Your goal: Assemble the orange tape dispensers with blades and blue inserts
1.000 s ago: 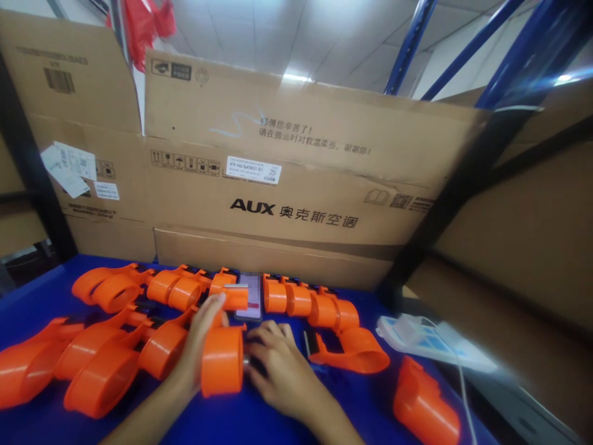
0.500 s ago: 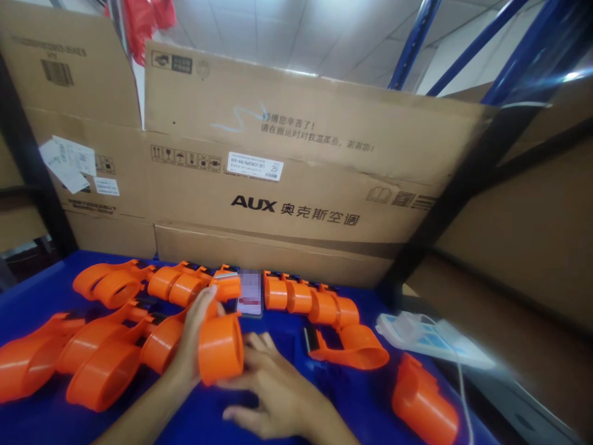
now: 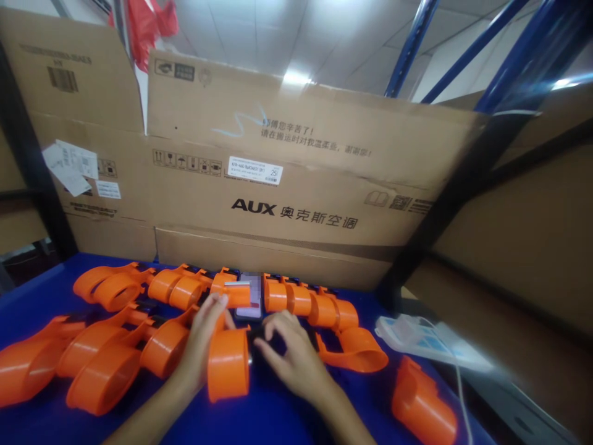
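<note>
My left hand [image 3: 206, 330] is closed around an orange tape dispenser [image 3: 228, 364], its round hub facing me and its frame rising past the fingers to a pale metal strip at the top. Just right of the hub, my right hand [image 3: 290, 352] has its thumb and fingers curled together. A dark part [image 3: 257, 334] shows between the hub and those fingertips, too blurred to name. Behind the right hand lies another orange dispenser [image 3: 364, 350], partly covered by it.
Several orange dispensers [image 3: 99, 377] lie on the blue surface [image 3: 185, 426] at left, with more in a back row [image 3: 299, 298]. A phone [image 3: 250, 306] lies among them. One dispenser [image 3: 424, 402] sits front right, near a power strip [image 3: 417, 334] and cable. Cardboard [image 3: 296, 241] stands behind.
My right hand has moved up and right from beside the hub, and its fingers have curled in. The held dispenser has shifted slightly right and down with my left hand.
</note>
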`<state>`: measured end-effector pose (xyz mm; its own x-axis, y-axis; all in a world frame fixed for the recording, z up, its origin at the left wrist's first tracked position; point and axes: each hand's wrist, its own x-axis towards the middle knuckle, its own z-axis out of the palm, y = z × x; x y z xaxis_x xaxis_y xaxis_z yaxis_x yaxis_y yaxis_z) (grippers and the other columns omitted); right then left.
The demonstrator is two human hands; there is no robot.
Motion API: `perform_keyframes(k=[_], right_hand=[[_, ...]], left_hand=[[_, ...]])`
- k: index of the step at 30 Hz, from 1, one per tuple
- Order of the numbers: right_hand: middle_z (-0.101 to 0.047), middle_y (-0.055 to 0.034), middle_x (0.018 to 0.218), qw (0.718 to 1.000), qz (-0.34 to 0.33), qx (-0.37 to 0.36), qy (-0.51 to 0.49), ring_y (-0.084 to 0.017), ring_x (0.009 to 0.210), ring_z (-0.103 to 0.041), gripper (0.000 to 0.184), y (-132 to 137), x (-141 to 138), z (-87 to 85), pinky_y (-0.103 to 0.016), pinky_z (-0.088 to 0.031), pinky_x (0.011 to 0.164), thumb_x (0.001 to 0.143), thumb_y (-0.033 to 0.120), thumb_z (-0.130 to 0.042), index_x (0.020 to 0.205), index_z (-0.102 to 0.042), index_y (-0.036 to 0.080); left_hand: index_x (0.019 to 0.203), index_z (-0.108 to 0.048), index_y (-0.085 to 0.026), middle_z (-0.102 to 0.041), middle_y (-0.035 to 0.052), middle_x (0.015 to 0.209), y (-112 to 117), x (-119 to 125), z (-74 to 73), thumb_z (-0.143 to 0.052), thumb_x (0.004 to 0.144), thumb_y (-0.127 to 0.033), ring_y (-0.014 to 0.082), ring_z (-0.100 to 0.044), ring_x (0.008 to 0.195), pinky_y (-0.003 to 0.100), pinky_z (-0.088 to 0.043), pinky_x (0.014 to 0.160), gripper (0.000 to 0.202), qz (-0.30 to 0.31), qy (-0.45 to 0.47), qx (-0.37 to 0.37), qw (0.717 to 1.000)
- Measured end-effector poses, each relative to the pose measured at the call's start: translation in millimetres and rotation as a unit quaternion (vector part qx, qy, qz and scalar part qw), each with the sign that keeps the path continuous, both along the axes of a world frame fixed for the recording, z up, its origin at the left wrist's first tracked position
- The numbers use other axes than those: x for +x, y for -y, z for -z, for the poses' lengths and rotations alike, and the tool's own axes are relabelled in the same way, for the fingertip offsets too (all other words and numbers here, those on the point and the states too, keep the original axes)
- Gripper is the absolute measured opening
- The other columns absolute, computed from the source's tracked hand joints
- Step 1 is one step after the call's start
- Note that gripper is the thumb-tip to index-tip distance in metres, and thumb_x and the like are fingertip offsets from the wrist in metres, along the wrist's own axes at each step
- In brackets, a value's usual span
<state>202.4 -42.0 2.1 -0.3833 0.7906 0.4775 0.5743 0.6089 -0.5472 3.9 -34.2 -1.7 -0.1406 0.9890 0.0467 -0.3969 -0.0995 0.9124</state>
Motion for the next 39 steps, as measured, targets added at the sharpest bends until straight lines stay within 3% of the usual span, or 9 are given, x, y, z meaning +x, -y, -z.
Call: perform_keyframes(k=[3, 6, 8, 13, 23, 29, 35, 39], right_hand=[[-0.061, -0.001, 0.085, 0.979, 0.086, -0.004, -0.183, -0.018, 0.077, -0.056, 0.018, -7.5, 7.3, 1.3, -0.031, -0.045, 0.074, 0.09, 0.033, -0.068, 0.098, -0.054, 0.023], [-0.067, -0.0039, 0.09, 0.946, 0.081, -0.044, -0.311, -0.02, 0.081, -0.061, 0.035, -11.6, 9.7, 1.0, -0.033, -0.049, 0.078, 0.088, 0.038, -0.07, 0.116, -0.056, 0.022], [-0.07, -0.0068, 0.095, 0.937, 0.068, -0.064, -0.336, -0.023, 0.087, -0.064, 0.036, -12.6, 10.4, 0.1, -0.035, -0.049, 0.081, 0.086, 0.04, -0.072, 0.115, -0.062, 0.021], [-0.066, -0.004, 0.086, 0.953, 0.075, -0.047, -0.289, -0.02, 0.079, -0.06, 0.024, -9.6, 7.5, 1.0, -0.033, -0.048, 0.073, 0.084, 0.039, -0.075, 0.1, -0.072, 0.021], [-0.059, 0.0006, 0.072, 0.958, 0.074, -0.069, -0.269, -0.015, 0.065, -0.053, 0.026, -6.4, -1.8, 7.2, -0.028, -0.046, 0.061, 0.086, 0.037, -0.072, 0.106, -0.073, 0.02], [-0.063, -0.0026, 0.081, 0.976, 0.072, -0.029, -0.204, -0.018, 0.071, -0.058, 0.025, 0.4, -5.5, 3.2, -0.03, -0.05, 0.066, 0.087, 0.035, -0.071, 0.108, -0.076, 0.023], [-0.067, -0.0053, 0.092, 0.985, 0.016, -0.018, -0.169, -0.02, 0.082, -0.064, 0.034, 2.9, -5.8, -1.5, -0.033, -0.054, 0.075, 0.091, 0.034, -0.066, 0.124, -0.071, 0.025], [-0.071, -0.0064, 0.098, 0.981, 0.028, -0.047, -0.188, -0.021, 0.087, -0.066, 0.034, -4.8, 6.5, -1.3, -0.034, -0.055, 0.08, 0.097, 0.037, -0.058, 0.126, -0.067, 0.022]], left_hand=[[0.077, -0.058, -0.02, -0.059, -0.0037, 0.058, 3.2, 5.9, 5.5, -0.063, 0.087, -0.055, 0.0114, -0.05, 0.05, 0.022, -0.04, 0.052, 0.037, 0.069, -0.032, 0.005, 0.997], [0.1, -0.061, -0.021, -0.065, -0.0022, 0.061, 4.4, 9.9, 11.8, -0.062, 0.087, -0.055, 0.014, -0.055, 0.053, 0.022, -0.041, 0.054, 0.036, 0.133, -0.09, -0.001, 0.987], [0.109, -0.06, -0.021, -0.067, -0.0012, 0.062, 4.1, 11.4, 15.1, -0.064, 0.087, -0.055, 0.0152, -0.058, 0.056, 0.023, -0.042, 0.057, 0.041, 0.164, -0.126, 0.002, 0.978], [0.116, -0.055, -0.021, -0.069, -0.0002, 0.066, 1.3, 12.5, 20.6, -0.065, 0.086, -0.055, 0.0168, -0.06, 0.061, 0.027, -0.044, 0.064, 0.046, 0.196, -0.147, 0.005, 0.969], [0.119, -0.058, -0.019, -0.067, -0.0001, 0.066, 3.1, 12.8, 22.1, -0.067, 0.087, -0.049, 0.0173, -0.061, 0.064, 0.028, -0.045, 0.067, 0.045, 0.208, -0.142, 0.021, 0.967], [0.124, -0.061, -0.023, -0.069, 0.004, 0.093, 10.4, 17.3, 18.2, -0.078, 0.078, -0.03, 0.0186, -0.065, 0.078, 0.03, -0.053, 0.076, 0.05, 0.224, -0.071, 0.034, 0.971], [0.122, -0.065, -0.021, -0.069, 0.0051, 0.089, 5.6, 15.9, 24.5, -0.076, 0.08, -0.038, 0.0171, -0.062, 0.072, 0.028, -0.053, 0.068, 0.047, 0.198, -0.096, 0.017, 0.975], [0.122, -0.064, -0.02, -0.066, 0.0027, 0.08, 3.6, 15.5, 27.5, -0.076, 0.08, -0.041, 0.0158, -0.059, 0.068, 0.029, -0.053, 0.066, 0.049, 0.187, -0.096, 0.0, 0.978]])
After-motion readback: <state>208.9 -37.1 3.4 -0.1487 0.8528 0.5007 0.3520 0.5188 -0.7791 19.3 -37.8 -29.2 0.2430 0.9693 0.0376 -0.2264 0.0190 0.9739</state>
